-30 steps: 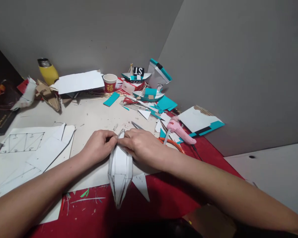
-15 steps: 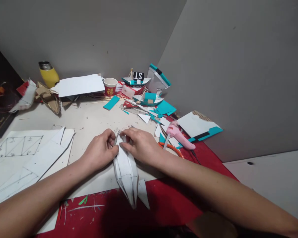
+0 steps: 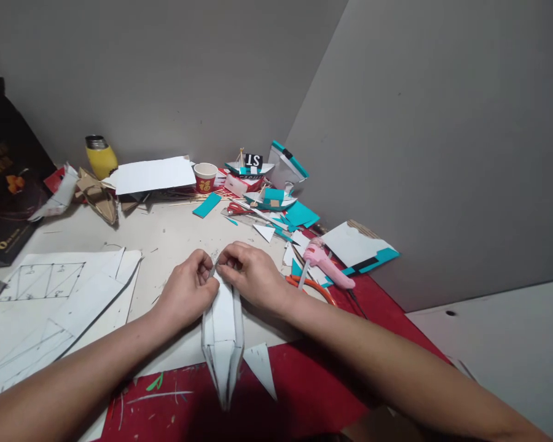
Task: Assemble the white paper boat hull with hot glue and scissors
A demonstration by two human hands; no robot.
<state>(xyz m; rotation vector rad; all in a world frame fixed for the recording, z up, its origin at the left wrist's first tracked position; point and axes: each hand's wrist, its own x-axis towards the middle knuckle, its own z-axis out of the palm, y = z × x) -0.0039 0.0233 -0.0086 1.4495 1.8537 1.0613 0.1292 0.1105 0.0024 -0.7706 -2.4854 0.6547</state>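
Observation:
A white cardboard boat hull (image 3: 223, 316) lies lengthwise before me, its pointed near end over the red table surface. My left hand (image 3: 191, 282) pinches the hull's far end from the left side. From the right, my right hand (image 3: 249, 273) pinches the same far end, thumb and forefinger close to the left hand's fingertips. The fingers partly hide the tip there. Just right of the hull lies a white triangular card piece (image 3: 262, 368).
Right of my hands are a pink glue gun (image 3: 327, 263) and orange-handled scissors (image 3: 317, 288). Small model boats (image 3: 271, 198), a paper cup (image 3: 205, 178) and a yellow bottle (image 3: 101, 158) stand at the back. Drawn paper templates (image 3: 74, 307) lie at left.
The hull's near end has swung left, away from the white triangle. Both hands still pinch its far end. The whole scene sits slightly lower as my view has shifted.

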